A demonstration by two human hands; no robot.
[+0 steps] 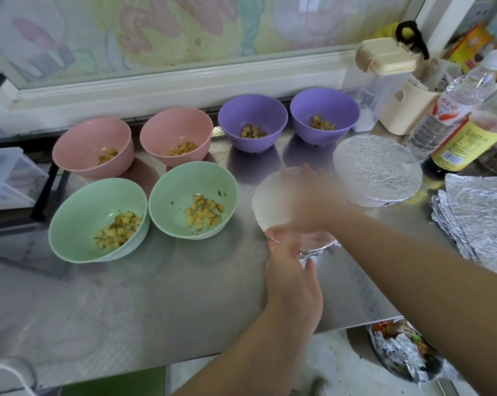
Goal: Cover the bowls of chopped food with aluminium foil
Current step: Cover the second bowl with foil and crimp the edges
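Left hand (293, 278) round foiled bowl (270, 201) rim

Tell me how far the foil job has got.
Done: one foil-covered bowl at the back right. In hand: a second bowl, foil on top, the right hand lying over it, while the left hand grips its near rim. Left: two pink bowls, two purple bowls and two green bowls stand open with chopped food. Foil sheets wait at the right.

Six open bowls (78, 212), two foil-covered bowls (377, 170).
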